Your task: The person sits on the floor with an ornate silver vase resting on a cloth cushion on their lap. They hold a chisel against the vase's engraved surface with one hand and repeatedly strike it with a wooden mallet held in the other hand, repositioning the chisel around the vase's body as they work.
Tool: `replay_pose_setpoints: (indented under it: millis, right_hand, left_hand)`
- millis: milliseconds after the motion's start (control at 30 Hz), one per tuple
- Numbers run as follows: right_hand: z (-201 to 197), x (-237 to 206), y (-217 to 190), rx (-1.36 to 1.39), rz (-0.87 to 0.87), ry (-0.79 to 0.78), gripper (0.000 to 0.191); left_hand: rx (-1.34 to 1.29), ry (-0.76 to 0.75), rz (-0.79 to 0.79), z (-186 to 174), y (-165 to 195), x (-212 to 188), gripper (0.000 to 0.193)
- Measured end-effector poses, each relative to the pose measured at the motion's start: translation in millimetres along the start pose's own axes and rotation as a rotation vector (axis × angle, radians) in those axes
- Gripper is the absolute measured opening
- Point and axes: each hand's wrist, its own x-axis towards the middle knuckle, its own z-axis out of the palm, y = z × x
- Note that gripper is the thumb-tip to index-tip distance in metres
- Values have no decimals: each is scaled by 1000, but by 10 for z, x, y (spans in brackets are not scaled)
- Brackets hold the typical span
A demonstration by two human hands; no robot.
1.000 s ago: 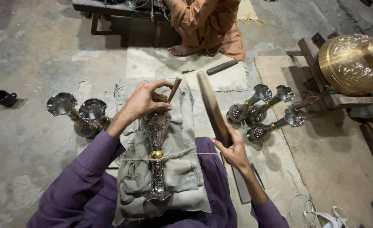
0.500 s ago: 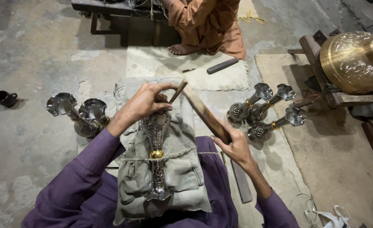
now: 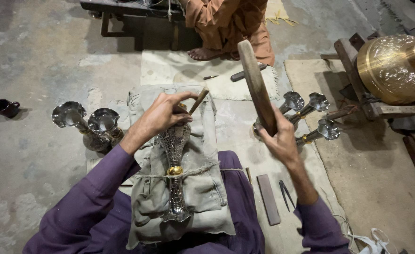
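Observation:
A silver engraved vase (image 3: 175,175) with a gold band lies tied by string on a grey-green cloth cushion (image 3: 202,188) across my lap. My left hand (image 3: 162,115) grips a small wooden-handled chisel (image 3: 199,99) and holds its tip against the vase's upper end. My right hand (image 3: 277,138) holds a long wooden mallet stick (image 3: 256,91), raised upright and well apart from the chisel.
Two silver vases (image 3: 87,122) stand at the left, three more (image 3: 306,115) lie at the right. A dark cup (image 3: 5,108) sits far left. A flat bar (image 3: 268,200) and dividers (image 3: 286,194) lie by my right knee. Another person (image 3: 231,28) sits ahead; a large brass vessel (image 3: 395,68) rests on a wooden stand.
The wooden stick came down onto the chisel half a second ago and has now swung back up to upright. My left hand stays on the chisel at the vase.

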Motion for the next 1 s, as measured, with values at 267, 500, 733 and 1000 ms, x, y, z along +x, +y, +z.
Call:
replay_pose_setpoints:
  millis: [267,500,733,1000]
  right_hand:
    - [-161,32,-228,-363,-208,-28,70]
    - [-175,-15,-173,-100,-251,-5,77]
    - [-261,-19,-147,-279,-159,25,68]
    - [-210,48,-39,-482,9,-169,73]
  left_hand:
    - [-1,18,14,34,0,-22,57]
    - [-21,21,18,25,16,-49,57]
    - [-31,-9,-2,2,-25,-31,59]
    - [11,15,53,41,-88,14,59]
